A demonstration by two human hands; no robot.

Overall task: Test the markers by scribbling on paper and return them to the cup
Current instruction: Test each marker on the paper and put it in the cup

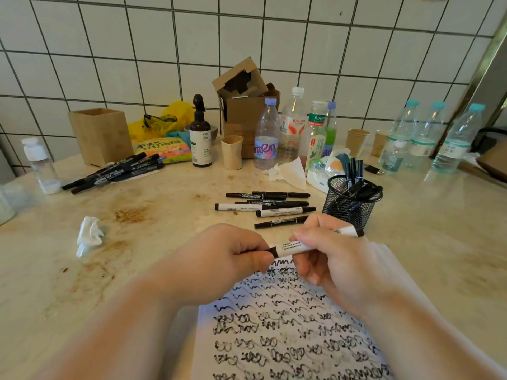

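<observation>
A white marker (293, 247) with black ends is held above the scribbled paper (288, 325). My right hand (329, 259) grips its barrel. My left hand (233, 250) pinches the black cap at its left end. Several more markers (266, 208) lie loose on the table just beyond my hands. The black mesh cup (349, 207) stands to the right of them with several markers inside. Another pile of dark markers (115, 172) lies at the far left.
A crumpled tissue (89, 235) lies left of my hands. At the back stand a wooden box (101, 135), a brown spray bottle (201, 138), a beige cup (231, 152), a cardboard box (244, 105) and several water bottles (290, 127). Another tissue (290, 171) sits near the mesh cup.
</observation>
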